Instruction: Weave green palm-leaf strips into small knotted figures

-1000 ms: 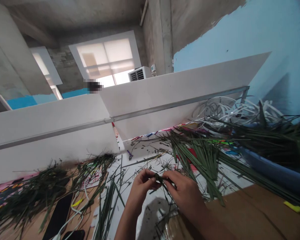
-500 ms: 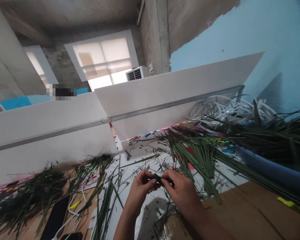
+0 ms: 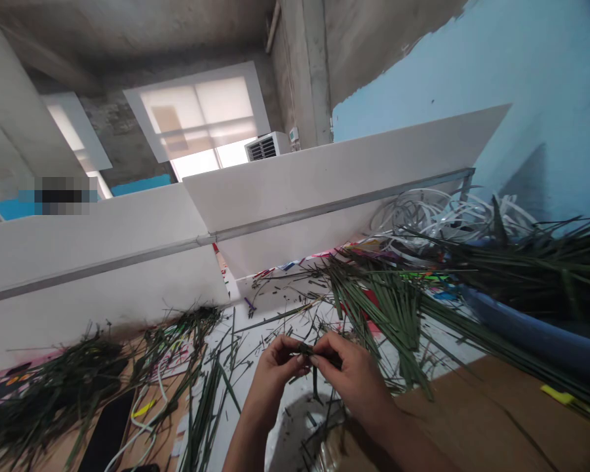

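Observation:
My left hand (image 3: 274,370) and my right hand (image 3: 349,367) meet above the white tabletop (image 3: 248,387). Thumbs and fingertips of both pinch a small dark green piece of folded leaf strip (image 3: 306,349) between them. One narrow end of the strip hangs down below the fingers. How the piece is folded is partly hidden by my fingertips. Beyond my right hand lies a fan of long green leaf blades (image 3: 386,314). A bundle of cut leaf strips (image 3: 206,406) rests to the left of my left forearm.
A blue basin (image 3: 535,328) heaped with leaves stands at the right, near coiled white strapping (image 3: 423,213). Brown cardboard (image 3: 486,419) covers the right front. At left are tangled green trimmings (image 3: 54,393), a dark phone (image 3: 109,429) and a white cable (image 3: 145,426). White partition panels (image 3: 324,177) border the back.
My right fingertips have shifted a little left, closer to the left ones. A loose strip end now hangs below the fingers. The view has moved slightly.

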### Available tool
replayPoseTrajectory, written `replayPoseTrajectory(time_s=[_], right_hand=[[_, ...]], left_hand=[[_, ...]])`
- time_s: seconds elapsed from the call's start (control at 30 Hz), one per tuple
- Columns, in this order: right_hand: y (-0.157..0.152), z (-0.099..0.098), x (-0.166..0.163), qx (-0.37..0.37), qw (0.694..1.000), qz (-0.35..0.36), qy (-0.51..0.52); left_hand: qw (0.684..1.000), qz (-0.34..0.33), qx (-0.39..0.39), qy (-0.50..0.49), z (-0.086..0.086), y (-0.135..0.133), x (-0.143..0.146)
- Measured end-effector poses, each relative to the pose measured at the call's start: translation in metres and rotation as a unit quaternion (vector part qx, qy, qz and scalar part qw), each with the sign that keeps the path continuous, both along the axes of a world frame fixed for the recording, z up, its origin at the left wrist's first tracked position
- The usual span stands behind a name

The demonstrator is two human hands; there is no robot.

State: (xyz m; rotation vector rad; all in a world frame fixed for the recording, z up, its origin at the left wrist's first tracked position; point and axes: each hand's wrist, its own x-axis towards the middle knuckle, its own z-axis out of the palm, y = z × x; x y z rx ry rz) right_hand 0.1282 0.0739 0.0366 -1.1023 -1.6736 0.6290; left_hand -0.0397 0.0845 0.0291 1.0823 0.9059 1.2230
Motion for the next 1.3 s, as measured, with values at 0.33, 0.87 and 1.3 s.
replayPoseTrajectory(time_s=[0.33,0.87,1.3], right_hand=[[0.0,-0.001,0.001,0.069,0.998,-0.002,0.005],[-0.002,-0.005,0.0,0.139,0.99,-0.025,-0.004],[-0.001,-0.001,0.004,0.118,0.993,0.0,-0.012]], left_hand=[[0.999,-0.014,0.003,-0.05,-0.006,0.002,0.001],[0.995,0.017,0.016,-0.096,-0.011,0.002,0.015],[0.997,0.016,0.027,-0.075,-0.011,0.003,0.015]])
